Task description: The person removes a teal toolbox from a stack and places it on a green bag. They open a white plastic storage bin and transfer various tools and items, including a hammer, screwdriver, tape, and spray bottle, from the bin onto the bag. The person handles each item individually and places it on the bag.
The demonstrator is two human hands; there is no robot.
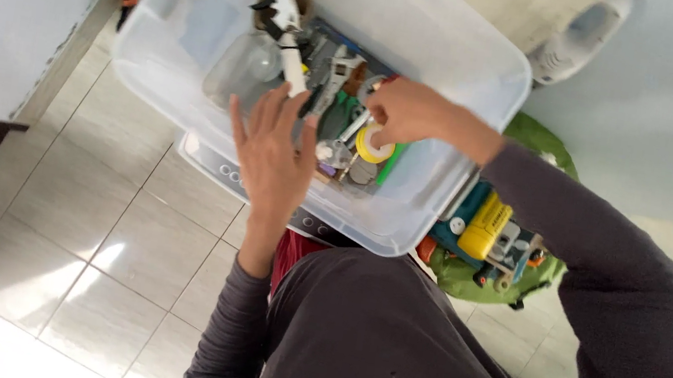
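Keep your open left hand (269, 161) steady on the clear plastic bin (464, 48) while your right hand (401, 112), fingers pinched together, lifts the yellow tape roll (376, 146) slowly.

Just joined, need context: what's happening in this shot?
A person in a dark long-sleeved top is digging through a clear plastic bin full of tools. The left hand is spread open over the bin's near side, fingertips by a white-handled tool. The right hand reaches in from the other side, fingers curled just above a yellow tape roll; whether it grips anything cannot be told. A green bag with more tools sits beside the bin on the tiled floor.
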